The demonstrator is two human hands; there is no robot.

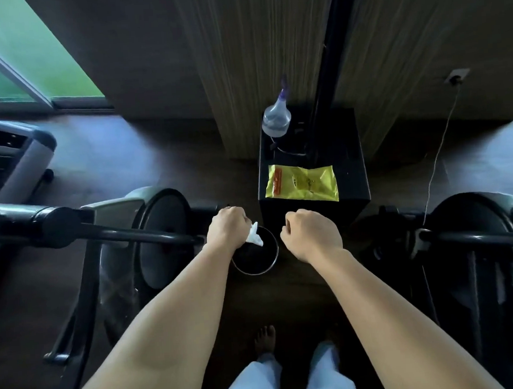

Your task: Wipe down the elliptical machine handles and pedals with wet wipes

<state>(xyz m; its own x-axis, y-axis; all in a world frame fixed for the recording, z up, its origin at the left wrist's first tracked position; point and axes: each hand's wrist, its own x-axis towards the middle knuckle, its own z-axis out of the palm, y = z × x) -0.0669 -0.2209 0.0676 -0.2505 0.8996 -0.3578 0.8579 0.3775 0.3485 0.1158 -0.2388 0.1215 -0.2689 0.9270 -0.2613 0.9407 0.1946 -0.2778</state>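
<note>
Head view: L hand (228, 226), just toward 9 o'clock of frame centre, pinches a crumpled white wipe (254, 235) w/ curled fingers. Seen from above, the wipe hangs over the opening of the round bin (275, 254). R hand (310, 233), at 3 o'clock of the bin, is loosely curled & grasps nothing.

Looks like a used wipe about to be binned, so prob. one surface is done & a fresh sheet is due. To do it well: let go only w/ the wipe over the middle of the opening, not its 9 o'clock edge by the bar of the L elliptical (125, 235). Damp tissue may cling, so spread the fingers fully. R hand is nearest the yellow wipes pack (302, 183), which lies flat on the black stand (349, 158) at 12 o'clock of the bin, so it's the better one to pull the next sheet.

Surface & room: the stand top is dark, w/ a clear spray bottle (275, 119) at its 12 o'clock end. Dark wood floor (97, 162); R elliptical (474, 238) at 3 o'clock; window (30, 51) w/ green beyond at 10 o'clock; wall socket (456, 76) at 1 o'clock, w/ a thin cable (439, 153) dropping from it; a bare foot (265, 338) at 6 o'clock
</note>
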